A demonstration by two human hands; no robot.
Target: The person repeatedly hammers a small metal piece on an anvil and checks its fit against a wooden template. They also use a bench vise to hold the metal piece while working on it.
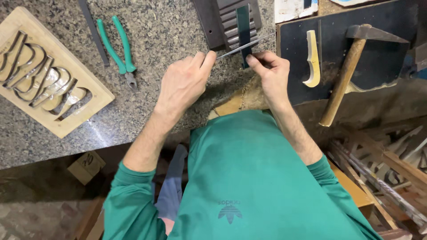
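My left hand pinches one end of a thin metal strip that runs up and to the right over the granite worktop. My right hand grips a dark flat blade-like piece standing upright across the strip. Both hands work over a small wooden block at the worktop's front edge. Behind them lies a dark ribbed block.
Green-handled pliers and a dark flat bar lie at the left. A wooden board with bent metal strips set in it is at the far left. A hammer and a pale curved piece rest on a dark board at the right.
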